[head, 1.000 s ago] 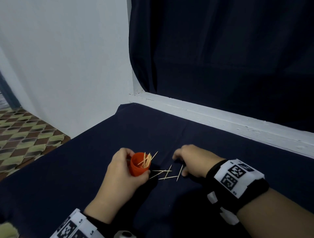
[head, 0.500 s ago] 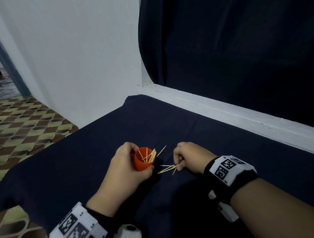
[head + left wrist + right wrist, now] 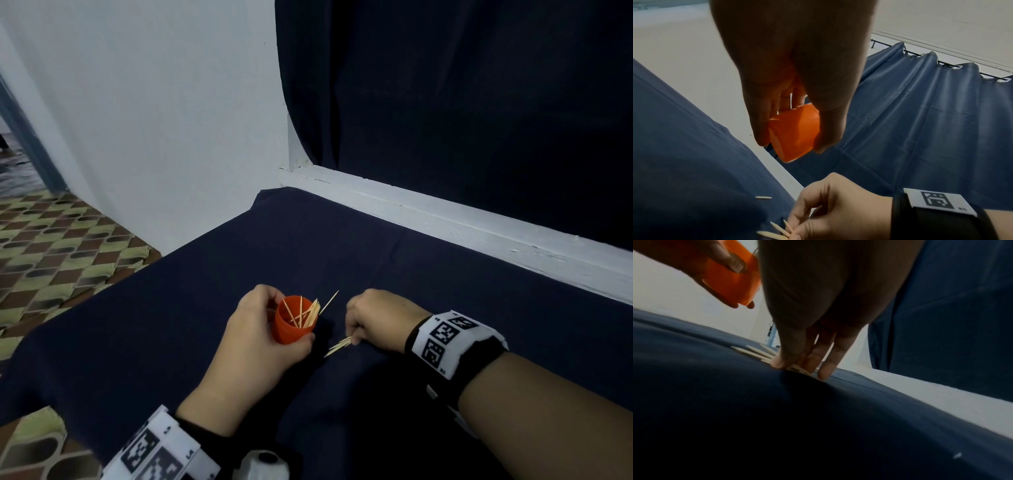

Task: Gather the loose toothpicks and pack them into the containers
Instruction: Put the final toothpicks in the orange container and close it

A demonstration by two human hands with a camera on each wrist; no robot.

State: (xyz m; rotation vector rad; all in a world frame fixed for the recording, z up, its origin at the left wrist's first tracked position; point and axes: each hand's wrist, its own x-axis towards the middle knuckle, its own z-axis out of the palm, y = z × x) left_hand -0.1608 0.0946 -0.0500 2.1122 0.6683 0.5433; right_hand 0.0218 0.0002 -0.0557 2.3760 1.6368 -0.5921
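Note:
My left hand [image 3: 263,329] grips a small orange container [image 3: 291,325] just above the dark blue cloth, with several toothpicks [image 3: 306,310] standing in it. The same orange container [image 3: 795,133] shows between thumb and fingers in the left wrist view. To its right, my right hand [image 3: 373,322] pinches a small bundle of toothpicks [image 3: 339,346] low over the cloth, their tips pointing left. In the right wrist view the fingertips [image 3: 824,374] press toothpicks [image 3: 758,353] against the cloth. One loose toothpick [image 3: 763,197] lies on the cloth.
The table [image 3: 171,325] is covered by a dark blue cloth. A white ledge [image 3: 445,219] runs along its far side under a dark curtain [image 3: 445,102]. A white wall [image 3: 154,120] stands at the left, with patterned floor [image 3: 44,240] beyond the table's left edge.
The scattered toothpicks on the cloth have been drawn together into a bundle pinched by my right hand. My left hand keeps holding the orange container.

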